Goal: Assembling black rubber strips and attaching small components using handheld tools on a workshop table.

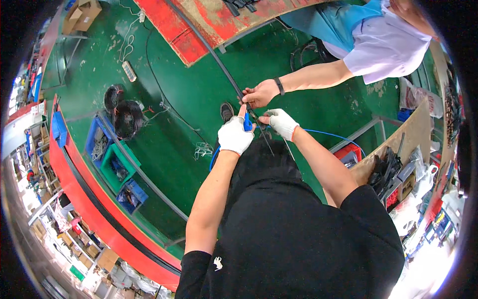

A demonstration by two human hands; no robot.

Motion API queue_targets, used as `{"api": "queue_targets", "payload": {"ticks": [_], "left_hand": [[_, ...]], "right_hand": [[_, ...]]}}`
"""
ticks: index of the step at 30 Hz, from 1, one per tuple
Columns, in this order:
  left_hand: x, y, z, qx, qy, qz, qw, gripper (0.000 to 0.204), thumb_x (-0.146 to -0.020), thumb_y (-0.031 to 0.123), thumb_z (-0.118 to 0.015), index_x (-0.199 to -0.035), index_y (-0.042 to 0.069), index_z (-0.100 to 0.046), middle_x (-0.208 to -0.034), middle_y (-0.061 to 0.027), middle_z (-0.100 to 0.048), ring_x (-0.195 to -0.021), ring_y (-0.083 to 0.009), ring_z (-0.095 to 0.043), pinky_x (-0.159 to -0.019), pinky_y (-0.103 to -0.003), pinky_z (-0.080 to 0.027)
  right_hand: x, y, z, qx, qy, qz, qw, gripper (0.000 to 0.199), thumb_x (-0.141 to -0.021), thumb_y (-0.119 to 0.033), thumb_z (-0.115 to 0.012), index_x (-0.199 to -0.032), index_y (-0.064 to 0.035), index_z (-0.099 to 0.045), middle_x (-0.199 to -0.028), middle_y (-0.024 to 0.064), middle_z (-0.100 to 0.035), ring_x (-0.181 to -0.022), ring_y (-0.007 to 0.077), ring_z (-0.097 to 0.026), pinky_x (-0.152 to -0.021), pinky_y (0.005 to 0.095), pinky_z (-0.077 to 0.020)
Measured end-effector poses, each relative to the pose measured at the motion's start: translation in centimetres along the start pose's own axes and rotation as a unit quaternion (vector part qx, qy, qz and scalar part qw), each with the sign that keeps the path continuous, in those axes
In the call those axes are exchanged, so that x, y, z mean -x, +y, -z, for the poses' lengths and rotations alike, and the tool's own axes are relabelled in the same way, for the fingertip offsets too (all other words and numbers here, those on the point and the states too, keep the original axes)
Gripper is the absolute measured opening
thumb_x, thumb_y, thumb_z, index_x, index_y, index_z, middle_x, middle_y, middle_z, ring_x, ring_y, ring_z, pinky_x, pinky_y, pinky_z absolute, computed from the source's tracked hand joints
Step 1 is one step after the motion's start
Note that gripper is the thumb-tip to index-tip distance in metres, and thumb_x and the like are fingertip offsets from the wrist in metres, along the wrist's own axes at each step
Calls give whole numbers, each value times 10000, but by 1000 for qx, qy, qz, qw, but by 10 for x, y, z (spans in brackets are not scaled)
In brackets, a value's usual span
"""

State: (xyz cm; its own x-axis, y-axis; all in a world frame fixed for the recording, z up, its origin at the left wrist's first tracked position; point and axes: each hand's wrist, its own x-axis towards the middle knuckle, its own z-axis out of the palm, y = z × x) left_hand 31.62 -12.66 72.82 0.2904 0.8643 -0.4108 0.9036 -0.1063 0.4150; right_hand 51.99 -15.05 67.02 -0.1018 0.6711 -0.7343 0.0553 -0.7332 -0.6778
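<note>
My left hand (235, 135), in a white glove with bare fingertips, is closed around a small blue-handled tool (247, 122) whose kind I cannot make out. Its index finger points up along the end of a long black tube (215, 56). A co-worker's hand (261, 94) pinches that same tube just above my fingers. To the right, my right hand (283, 124), gloved alike, has its fingertips pressed together beside the tube's end. Thin dark strands (266, 140) hang below between my hands; what the right fingertips grip is too small to tell.
The tube runs back over a worn red table (172, 32). Along the left curves a red bench (89, 209), beside blue and green crates (118, 167) and coiled black cable (128, 119). A power strip (129, 71) lies on the green floor. Right stands a board-edged bench (393, 147) with black parts.
</note>
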Motion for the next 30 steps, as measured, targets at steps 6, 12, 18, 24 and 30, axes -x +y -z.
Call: {"api": "queue_targets", "payload": {"ticks": [6,12,18,24,30], "left_hand": [[-1,-3,0,-3,2,-2,1000,797,-898,448,-760,-1594,189,-472,-1076,-181,-749,-954,-396,-743,-845,-476,-587],[-2,0,3,-6,-1,-4,1000,797,-900,443,-758,-1597,190,-467,-1069,-178,-748,-956,-399,-742,-839,-483,-586],[-4,-1,3,-10,-15,-1,1000,809,-886,428,-772,-1600,205,-465,-1124,-190,-749,-1000,-402,-743,-881,-469,-591],[-5,-4,-2,-22,-2,-13,1000,790,-874,375,-764,-1593,213,-481,-1109,-175,-749,-976,-395,-742,-875,-478,-591],[-6,-4,-5,-26,18,-30,999,859,-801,260,-753,-1610,229,-466,-1073,-175,-743,-930,-393,-742,-845,-473,-593]], "right_hand": [[2,0,1,-47,-14,-44,998,435,-947,-268,-800,-1222,39,-660,-836,29,-662,-580,93,-489,-509,296,-351],[5,-4,11,-48,-65,-63,995,555,-936,-280,-812,-1317,88,-644,-995,83,-693,-789,138,-569,-656,310,-434],[1,-6,6,-32,-46,-60,997,420,-958,-297,-795,-1213,17,-684,-799,4,-617,-605,99,-481,-523,304,-344],[-10,-12,10,-60,-69,-74,993,335,-988,-284,-754,-1163,2,-738,-843,10,-612,-715,123,-490,-587,325,-343],[-13,-23,7,-77,-65,-50,994,221,-1003,-305,-740,-972,-91,-693,-656,-58,-496,-501,77,-372,-471,294,-255]]}}
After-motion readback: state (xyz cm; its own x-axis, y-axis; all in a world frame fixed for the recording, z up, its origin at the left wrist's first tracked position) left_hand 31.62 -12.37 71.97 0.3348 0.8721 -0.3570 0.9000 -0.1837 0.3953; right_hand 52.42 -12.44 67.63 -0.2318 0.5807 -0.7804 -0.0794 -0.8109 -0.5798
